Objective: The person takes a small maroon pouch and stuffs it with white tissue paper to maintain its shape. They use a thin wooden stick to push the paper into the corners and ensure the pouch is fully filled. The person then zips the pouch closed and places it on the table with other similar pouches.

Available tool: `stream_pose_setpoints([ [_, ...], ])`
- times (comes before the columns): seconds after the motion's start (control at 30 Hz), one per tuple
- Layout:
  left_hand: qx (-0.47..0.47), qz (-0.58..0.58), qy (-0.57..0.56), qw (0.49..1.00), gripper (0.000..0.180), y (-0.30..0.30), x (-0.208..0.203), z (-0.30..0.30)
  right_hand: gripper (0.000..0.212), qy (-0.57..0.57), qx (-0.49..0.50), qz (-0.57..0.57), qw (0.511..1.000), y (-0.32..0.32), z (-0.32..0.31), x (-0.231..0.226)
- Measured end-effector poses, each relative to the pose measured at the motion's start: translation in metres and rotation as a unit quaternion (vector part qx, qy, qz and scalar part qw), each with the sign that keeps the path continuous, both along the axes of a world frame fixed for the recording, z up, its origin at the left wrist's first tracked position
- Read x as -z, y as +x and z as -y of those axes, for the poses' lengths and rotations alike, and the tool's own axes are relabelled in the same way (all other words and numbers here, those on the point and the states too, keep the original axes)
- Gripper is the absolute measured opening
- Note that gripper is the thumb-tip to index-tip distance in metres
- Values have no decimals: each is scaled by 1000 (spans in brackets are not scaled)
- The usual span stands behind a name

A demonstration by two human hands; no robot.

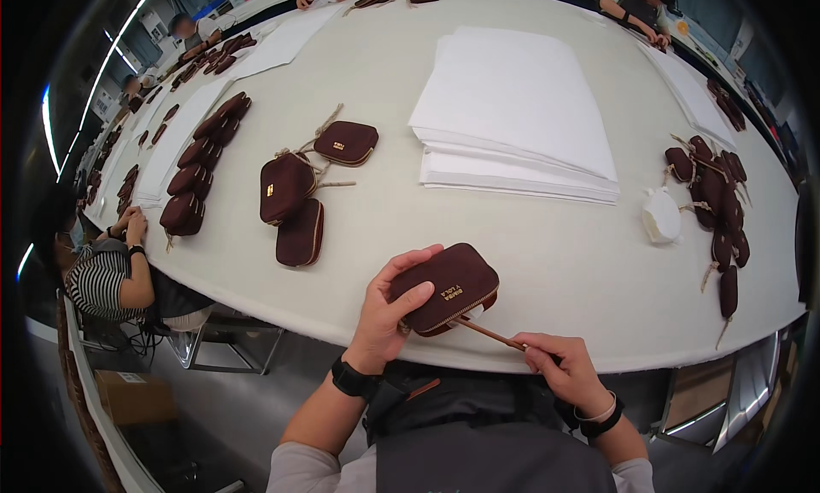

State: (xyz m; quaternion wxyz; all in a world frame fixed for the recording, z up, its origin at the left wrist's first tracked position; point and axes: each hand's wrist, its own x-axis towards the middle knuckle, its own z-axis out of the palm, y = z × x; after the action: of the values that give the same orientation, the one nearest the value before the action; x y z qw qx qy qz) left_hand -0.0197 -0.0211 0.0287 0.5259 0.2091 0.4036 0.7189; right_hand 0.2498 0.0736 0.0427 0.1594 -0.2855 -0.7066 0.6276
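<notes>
My left hand [389, 301] grips a small dark-brown zip pouch [457, 279] over the table's near edge, thumb on its front, fingers behind. Gold lettering marks the pouch, and a brass-coloured zip runs along its lower edge. A bit of white shows at its lower right side. From the zip edge a thin brown strip [491, 333], like a leather pull, stretches to my right hand [559, 369], which pinches its other end. Beyond my left hand lie several similar pouches, including one [288, 188] with a beige cord and another [346, 143] behind it.
A stack of white paper sheets [517, 108] lies ahead on the pale table [376, 74]. Rows of brown pouches [201, 164] stand at left. At right is a pile of pouches [713, 194] beside a round white item [662, 215]. A person in stripes [107, 279] sits at left; others work farther off.
</notes>
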Motion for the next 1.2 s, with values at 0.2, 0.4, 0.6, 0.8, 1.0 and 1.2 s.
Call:
stream_pose_setpoints([
  [0.2,-22,-78,7,997,56,14,12,5,26,90,15,28,995,-8,8,5],
  [0.4,-45,-140,-7,989,65,29,28,4,27,234,12,66,970,-13,12,3],
  [0.6,-81,-186,-15,979,80,35,31,4,34,337,16,103,936,-24,19,5],
  [0.8,-132,-192,0,972,84,41,31,3,38,320,15,79,944,-38,24,17],
  [1.0,-176,-132,-5,975,72,37,32,1,39,325,-12,90,941,-37,18,7],
  [1.2,-172,-36,-22,984,55,25,27,-5,46,427,8,149,892,3,4,-14],
])
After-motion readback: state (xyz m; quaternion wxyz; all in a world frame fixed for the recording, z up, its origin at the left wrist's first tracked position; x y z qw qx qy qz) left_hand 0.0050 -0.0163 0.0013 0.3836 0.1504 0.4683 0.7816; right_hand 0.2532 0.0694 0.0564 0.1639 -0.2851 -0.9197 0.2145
